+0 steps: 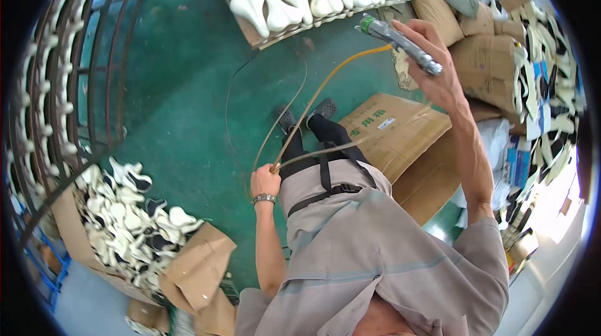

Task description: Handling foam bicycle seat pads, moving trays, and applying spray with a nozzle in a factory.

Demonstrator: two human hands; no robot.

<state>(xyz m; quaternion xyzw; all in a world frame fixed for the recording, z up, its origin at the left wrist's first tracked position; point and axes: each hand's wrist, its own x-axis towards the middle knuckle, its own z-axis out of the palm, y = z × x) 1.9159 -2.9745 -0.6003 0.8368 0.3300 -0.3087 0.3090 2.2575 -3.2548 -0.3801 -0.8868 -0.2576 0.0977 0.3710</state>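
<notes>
My right hand point(438, 64) is raised at the upper right, its fingers wrapped around a silver, shiny-wrapped cylindrical tool point(410, 48) with a green end. I cannot make out what kind of tool it is. A yellowish hose point(338, 69) runs from near the tool in a curve down to my left hand point(265, 184). That hand, with a metal-banded watch on its wrist, is closed around the hose in front of my waist. Loops of thinner, greyish line point(282, 117) hang by the left hand. The hose's far end is hidden.
Rows of white bicycle-saddle-shaped pieces point(294, 1) stand on a board ahead. More fill a carton point(72, 211) at lower left, beside a metal rack point(81, 61). An opened cardboard box point(400, 129) lies right of my legs. Sacks and cartons point(482, 64) are piled at right.
</notes>
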